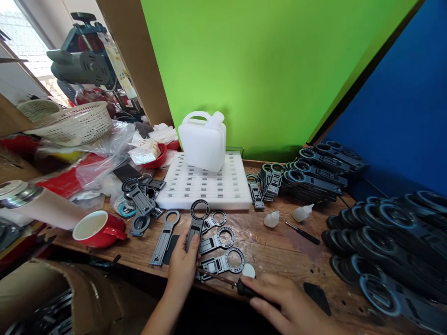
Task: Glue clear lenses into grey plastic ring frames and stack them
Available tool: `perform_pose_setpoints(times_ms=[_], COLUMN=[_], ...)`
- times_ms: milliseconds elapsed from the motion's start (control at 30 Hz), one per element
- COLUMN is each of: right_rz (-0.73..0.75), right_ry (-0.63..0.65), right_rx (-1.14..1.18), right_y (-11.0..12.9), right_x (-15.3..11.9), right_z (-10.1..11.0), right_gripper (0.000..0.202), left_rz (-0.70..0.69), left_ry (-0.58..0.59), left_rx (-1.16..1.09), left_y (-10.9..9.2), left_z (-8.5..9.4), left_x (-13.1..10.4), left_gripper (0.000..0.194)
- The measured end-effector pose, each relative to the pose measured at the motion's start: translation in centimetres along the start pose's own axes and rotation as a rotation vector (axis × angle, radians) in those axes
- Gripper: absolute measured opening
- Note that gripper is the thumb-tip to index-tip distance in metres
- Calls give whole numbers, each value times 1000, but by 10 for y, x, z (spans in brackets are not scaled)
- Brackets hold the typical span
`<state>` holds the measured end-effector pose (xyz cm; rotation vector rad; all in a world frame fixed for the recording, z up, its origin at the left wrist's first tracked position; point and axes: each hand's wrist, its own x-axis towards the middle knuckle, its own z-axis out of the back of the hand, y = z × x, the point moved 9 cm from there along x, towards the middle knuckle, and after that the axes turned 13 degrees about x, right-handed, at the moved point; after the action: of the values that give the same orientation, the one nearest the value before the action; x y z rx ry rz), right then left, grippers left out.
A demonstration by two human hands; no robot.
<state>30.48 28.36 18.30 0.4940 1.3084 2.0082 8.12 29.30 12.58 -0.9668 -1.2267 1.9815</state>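
My left hand (183, 263) is closed around the lower part of a dark grey ring-ended bracket (196, 226), its ring pointing up and away from me. In my right hand (282, 298) is a black-handled screwdriver (245, 288). Its thin shaft points left, and the tip lies near my left hand's thumb side; whether it touches the held part I cannot tell. Several similar brackets (218, 264) lie to the right of the held one, and another bracket (162, 244) lies to its left. A small white disc (249, 271) is beside the nearest ring.
A white jug (204, 144) stands on a slotted white foam block (206, 202) at the back. Stacks of brackets (310, 184) fill the right side. Two small white bottles (271, 219) and another screwdriver (303, 233) lie mid-right. A red mug (110, 232) stands left.
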Motion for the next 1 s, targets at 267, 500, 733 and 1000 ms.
perform_pose_setpoints(times_ms=[267,500,733,1000], right_rz=[-529,-174,-161,194], right_ry=[45,-169,-500,-567], right_rx=[827,29,-648,-425], right_y=[-56,-34,-86,-6], right_x=[-18,-44,-80,-30], right_z=[-42,9,72,16], right_gripper=[60,37,32,44], left_rz=[-192,-22,177,204], left_ry=[-49,22,324,364], left_rx=[180,-53,-308,-263], left_y=[-13,3,7,29], left_z=[16,13,-21,-70], left_x=[-7,18,-6,-58], left_gripper=[57,68,54,47])
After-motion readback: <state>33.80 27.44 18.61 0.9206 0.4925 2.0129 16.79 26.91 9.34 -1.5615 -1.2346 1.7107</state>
